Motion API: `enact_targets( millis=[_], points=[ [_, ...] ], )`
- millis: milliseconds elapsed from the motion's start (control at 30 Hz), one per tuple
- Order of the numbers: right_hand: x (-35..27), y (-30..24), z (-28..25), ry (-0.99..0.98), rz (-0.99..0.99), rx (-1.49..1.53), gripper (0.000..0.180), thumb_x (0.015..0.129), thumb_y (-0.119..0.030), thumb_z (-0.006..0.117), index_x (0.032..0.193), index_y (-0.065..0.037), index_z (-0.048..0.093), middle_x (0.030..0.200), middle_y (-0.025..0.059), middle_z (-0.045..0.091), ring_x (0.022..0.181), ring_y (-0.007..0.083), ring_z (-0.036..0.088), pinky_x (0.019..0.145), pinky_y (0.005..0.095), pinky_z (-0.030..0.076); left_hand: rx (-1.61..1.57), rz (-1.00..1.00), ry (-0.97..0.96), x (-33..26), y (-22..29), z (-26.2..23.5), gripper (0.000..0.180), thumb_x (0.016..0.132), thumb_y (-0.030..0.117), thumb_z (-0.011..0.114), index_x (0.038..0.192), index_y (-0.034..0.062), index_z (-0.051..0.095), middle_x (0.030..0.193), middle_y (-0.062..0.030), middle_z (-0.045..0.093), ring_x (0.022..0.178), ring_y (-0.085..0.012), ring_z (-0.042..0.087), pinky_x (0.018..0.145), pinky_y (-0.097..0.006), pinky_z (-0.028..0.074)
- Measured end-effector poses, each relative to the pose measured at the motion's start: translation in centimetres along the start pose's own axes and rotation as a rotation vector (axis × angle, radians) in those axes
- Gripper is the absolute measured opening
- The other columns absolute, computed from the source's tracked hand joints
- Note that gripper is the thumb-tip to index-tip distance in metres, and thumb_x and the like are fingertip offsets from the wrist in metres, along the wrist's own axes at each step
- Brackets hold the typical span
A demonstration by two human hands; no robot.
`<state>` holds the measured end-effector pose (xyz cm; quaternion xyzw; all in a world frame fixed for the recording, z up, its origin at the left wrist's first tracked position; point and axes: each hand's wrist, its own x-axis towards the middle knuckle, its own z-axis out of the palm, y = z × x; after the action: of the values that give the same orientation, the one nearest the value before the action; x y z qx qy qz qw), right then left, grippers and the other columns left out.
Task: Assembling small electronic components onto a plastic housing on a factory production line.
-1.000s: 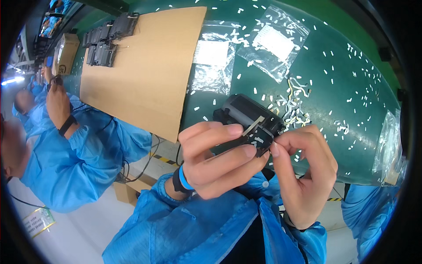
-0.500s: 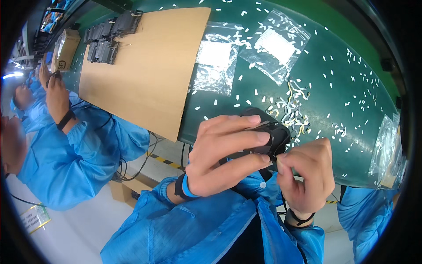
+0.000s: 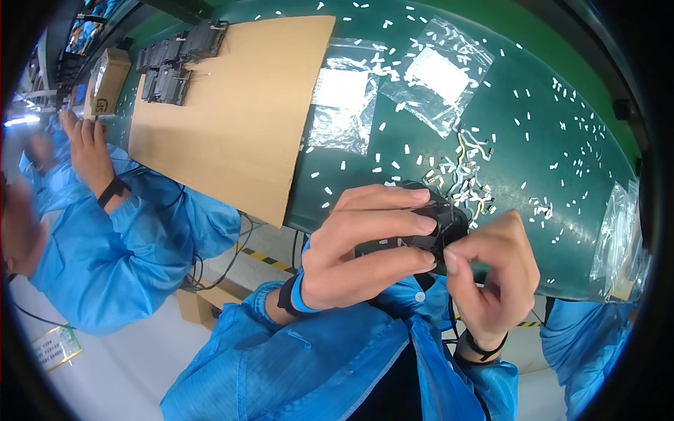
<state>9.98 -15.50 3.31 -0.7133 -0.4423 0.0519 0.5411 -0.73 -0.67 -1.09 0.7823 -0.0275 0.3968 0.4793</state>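
In my left hand (image 3: 372, 235) is a black plastic housing (image 3: 453, 221), with my fingers wrapped over its top and side. It is raised near the table's front edge, tilted, and much of it is hidden under the fingers. The thumb and forefinger of my right hand (image 3: 498, 270) are pinched together at the housing's right edge. Whatever lies between those fingertips is too small to make out. Just beyond the housing, a tangle of short white and yellow cables (image 3: 465, 179) lies on the green table.
A cardboard sheet (image 3: 232, 112) carries several black housings (image 3: 172, 63) at its far left. Clear plastic bags (image 3: 344, 126) and many small white pieces (image 3: 554, 165) cover the green tabletop (image 3: 491, 182). Co-workers in blue sit at the left (image 3: 133, 245) and right (image 3: 583, 344).
Both my hands and the housing have shifted slightly right. My left fingers keep their hold and my right pinch stays at the housing's edge. The left co-worker's hands have moved.
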Motion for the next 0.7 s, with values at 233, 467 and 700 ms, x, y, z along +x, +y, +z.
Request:
enact_targets(
  millis=[233, 467, 700],
  points=[
    [0.3, 0.0, -0.2, 0.035, 0.005, -0.076, 0.022, 0.070, 0.010, 0.076, 0.089, 0.002, 0.068, 0.080, 0.0105, 0.064, 0.066, 0.0190, 0.058, 0.056, 0.0286, 0.044, 0.012, -0.031, 0.078, -0.1, -0.3, 0.4, 0.024, 0.067, 0.004, 0.083, 0.090, 0.0034, 0.075, 0.108, -0.0136, 0.066, 0.105, -0.0357, 0.067, 0.088, -0.042, 0.054],
    [0.4, 0.0, -0.4, -0.030, 0.150, 0.081, 0.018, 0.072, 0.009, 0.075, 0.087, 0.002, 0.067, 0.077, 0.0090, 0.062, 0.065, 0.0158, 0.056, 0.053, 0.0274, 0.043, 0.158, 0.095, -0.134, 0.8, -0.1, -0.6, 0.013, 0.074, 0.005, 0.081, 0.082, 0.0015, 0.072, 0.107, -0.0172, 0.061, 0.107, -0.0417, 0.066, 0.085, -0.047, 0.056],
    [0.3, -0.1, 0.6, 0.153, 0.203, 0.041, 0.019, 0.073, 0.009, 0.074, 0.089, 0.001, 0.069, 0.079, 0.0070, 0.058, 0.066, 0.0151, 0.055, 0.054, 0.0267, 0.042, -0.006, 0.006, -0.042, 0.5, -0.6, -0.2, 0.014, 0.076, 0.007, 0.081, 0.081, -0.0001, 0.071, 0.108, -0.0193, 0.061, 0.103, -0.0428, 0.067, 0.087, -0.047, 0.058]
  ],
)
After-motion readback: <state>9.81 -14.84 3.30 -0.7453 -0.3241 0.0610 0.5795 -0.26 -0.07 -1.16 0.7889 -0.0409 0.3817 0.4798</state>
